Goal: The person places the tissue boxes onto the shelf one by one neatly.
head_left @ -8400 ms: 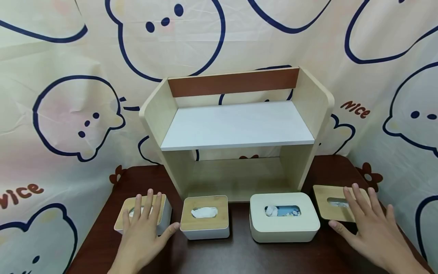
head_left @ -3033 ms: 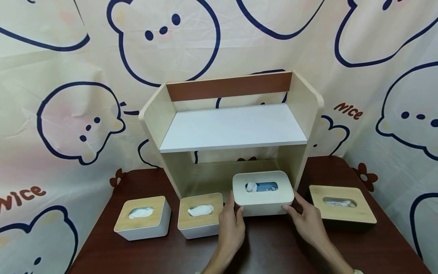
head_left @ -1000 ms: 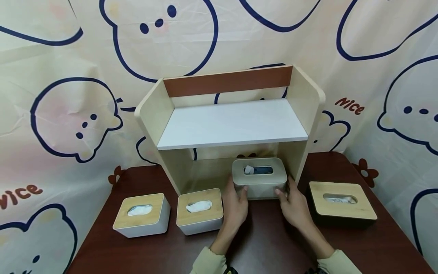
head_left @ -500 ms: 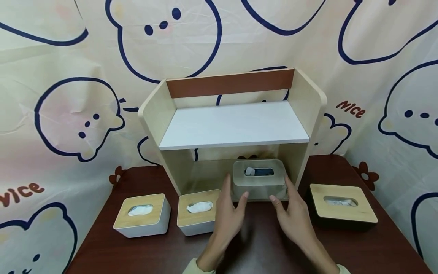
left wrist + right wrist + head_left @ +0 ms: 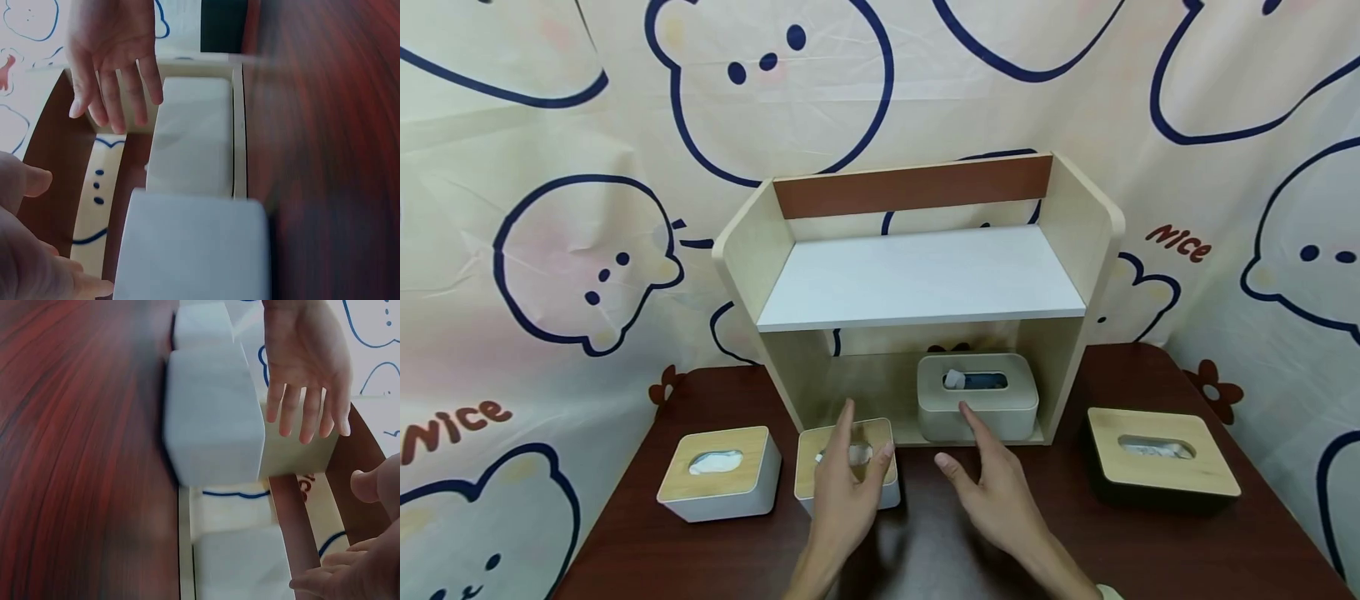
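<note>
A cream tissue box (image 5: 979, 421) stands on the lower level of the small shelf unit (image 5: 917, 275), at its right side. My right hand (image 5: 1003, 508), fingers extended and thumb apart, is in front of that box and holds nothing. My left hand (image 5: 842, 500) hovers over a small white tissue box with a bamboo lid (image 5: 880, 430), hiding part of the lid. Its fingers are straight, with nothing between them. In the left wrist view the white box (image 5: 194, 250) lies nearer than the cream box (image 5: 194, 137). Both hands also show in the right wrist view.
Another white tissue box with a bamboo lid (image 5: 718, 475) sits at the left of the dark wood table (image 5: 730, 567). A black tissue box with a wooden lid (image 5: 1161, 458) stands at the right. Behind hangs a cartoon-printed cloth (image 5: 572, 133).
The cream box went from the table into the lower shelf. Both hands have let go of it; the left has moved left over the small white box, the right slightly back.
</note>
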A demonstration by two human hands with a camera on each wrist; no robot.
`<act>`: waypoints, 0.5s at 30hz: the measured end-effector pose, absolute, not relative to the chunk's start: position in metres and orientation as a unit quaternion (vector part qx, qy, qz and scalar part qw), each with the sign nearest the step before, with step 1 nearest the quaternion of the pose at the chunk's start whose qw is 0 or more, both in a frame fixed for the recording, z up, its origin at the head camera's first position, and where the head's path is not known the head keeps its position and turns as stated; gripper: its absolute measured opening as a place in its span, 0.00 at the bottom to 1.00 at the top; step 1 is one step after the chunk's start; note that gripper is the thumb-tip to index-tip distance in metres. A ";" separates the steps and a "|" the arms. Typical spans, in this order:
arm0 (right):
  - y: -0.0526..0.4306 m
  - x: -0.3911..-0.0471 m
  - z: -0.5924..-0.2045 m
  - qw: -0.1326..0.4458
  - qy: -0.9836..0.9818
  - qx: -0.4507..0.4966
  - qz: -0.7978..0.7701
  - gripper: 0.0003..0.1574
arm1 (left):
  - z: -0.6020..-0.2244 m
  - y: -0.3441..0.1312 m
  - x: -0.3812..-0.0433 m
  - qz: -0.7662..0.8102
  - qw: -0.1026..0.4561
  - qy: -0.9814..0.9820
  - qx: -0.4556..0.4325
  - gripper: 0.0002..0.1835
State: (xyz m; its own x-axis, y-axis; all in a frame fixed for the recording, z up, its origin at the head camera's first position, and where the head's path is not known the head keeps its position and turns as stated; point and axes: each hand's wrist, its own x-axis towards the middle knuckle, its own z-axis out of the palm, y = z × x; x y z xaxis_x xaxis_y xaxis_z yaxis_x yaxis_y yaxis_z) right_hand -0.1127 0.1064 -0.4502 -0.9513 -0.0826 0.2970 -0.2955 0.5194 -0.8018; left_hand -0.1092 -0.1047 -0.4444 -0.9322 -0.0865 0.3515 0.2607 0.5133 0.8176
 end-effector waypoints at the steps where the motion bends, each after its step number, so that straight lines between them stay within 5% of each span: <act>1: 0.103 -0.113 -0.451 0.108 -0.862 0.112 0.482 0.50 | -0.445 -0.109 -0.108 -0.488 0.181 -0.853 -0.049 0.44; 15: 0.057 -0.121 -0.459 0.023 -0.848 0.135 0.512 0.55 | -0.455 -0.155 -0.096 -0.438 0.184 -0.880 -0.006 0.48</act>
State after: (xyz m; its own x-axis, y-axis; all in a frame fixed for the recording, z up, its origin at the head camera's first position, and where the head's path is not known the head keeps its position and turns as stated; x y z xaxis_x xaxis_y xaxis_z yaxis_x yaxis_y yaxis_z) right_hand -0.1211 0.0574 -0.4593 -0.9627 -0.2048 0.1769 -0.2518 0.4388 -0.8626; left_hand -0.0957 -0.1547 -0.4548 -0.9320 -0.1506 0.3297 0.1724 0.6161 0.7685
